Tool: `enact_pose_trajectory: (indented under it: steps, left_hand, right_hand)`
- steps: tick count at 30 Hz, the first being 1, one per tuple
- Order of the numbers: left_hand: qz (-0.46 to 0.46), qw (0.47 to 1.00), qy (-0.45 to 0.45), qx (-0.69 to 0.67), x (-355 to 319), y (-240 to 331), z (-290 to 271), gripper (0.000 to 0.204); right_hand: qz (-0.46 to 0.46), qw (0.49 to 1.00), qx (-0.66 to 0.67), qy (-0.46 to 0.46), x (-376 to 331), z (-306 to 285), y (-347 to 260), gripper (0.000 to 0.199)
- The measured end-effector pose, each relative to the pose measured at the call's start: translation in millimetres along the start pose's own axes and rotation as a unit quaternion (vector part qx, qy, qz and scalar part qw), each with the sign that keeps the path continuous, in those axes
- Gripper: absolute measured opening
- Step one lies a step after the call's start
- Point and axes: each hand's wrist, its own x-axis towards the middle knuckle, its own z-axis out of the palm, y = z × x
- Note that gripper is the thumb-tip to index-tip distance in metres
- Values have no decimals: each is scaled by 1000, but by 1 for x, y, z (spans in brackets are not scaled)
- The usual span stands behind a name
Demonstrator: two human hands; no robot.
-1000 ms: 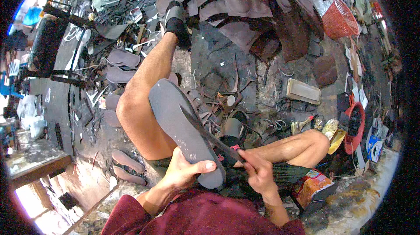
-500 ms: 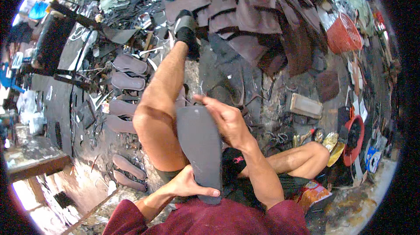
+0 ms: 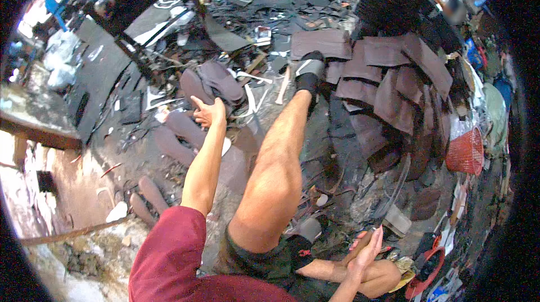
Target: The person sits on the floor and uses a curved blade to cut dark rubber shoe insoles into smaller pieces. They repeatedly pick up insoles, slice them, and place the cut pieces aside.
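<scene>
My left hand (image 3: pixel 209 113) reaches out to the left, fingers apart, its fingertips at the near edge of a brown shoe sole (image 3: pixel 194 84). Another sole (image 3: pixel 223 81) lies beside that one, overlapping others. Below the hand, more brown soles (image 3: pixel 170 145) rest on the floor. Low at the right, my right hand (image 3: pixel 365 251) is closed by my bent knee. From its fingertips rises a thin, curved grey piece (image 3: pixel 398 189), seen nearly edge-on; it looks like the grey sole, though its face is hidden.
A heap of brown sheets (image 3: pixel 394 77) spreads beyond my outstretched foot. Dark scraps (image 3: pixel 304 9) litter the floor at the back. A red basket (image 3: pixel 466 153) stands at the right. Two narrow soles (image 3: pixel 151 192) lie near the left ledge. A black-framed stand (image 3: pixel 132 1) is at upper left.
Both hands held the grey sole before my lap. My left hand has let go and stretched to the soles at left; my right hand has moved out right. The view has turned left.
</scene>
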Motion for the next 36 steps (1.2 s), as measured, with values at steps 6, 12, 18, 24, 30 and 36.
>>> enact_pose_trajectory:
  steps: [6, 12, 18, 24, 30, 36]
  left_hand:
    - [-14, 996, 43, 81, 17, -22, 91, 94]
    - [53, 996, 53, -54, -7, -12, 55, 76]
    - [293, 848, -208, -390, -133, -33, -134, 32]
    - [563, 631, -400, -355, -260, -64, -276, 42]
    - [-122, 581, -740, -316, -377, -82, -182, 108]
    - [225, 705, -619, -263, -350, -100, -196, 56]
  right_hand:
    - [-128, 990, 48, 14, 42, 54, -48, 41]
    - [-333, 931, -117, 87, 207, 144, -99, 33]
    - [-214, 948, -126, 198, 274, 155, -133, 33]
    - [-112, 989, 88, -49, 123, 116, -128, 37]
    - [-311, 941, -110, -70, -30, 15, -2, 41]
    - [-118, 984, 11, -130, -99, -25, -40, 19]
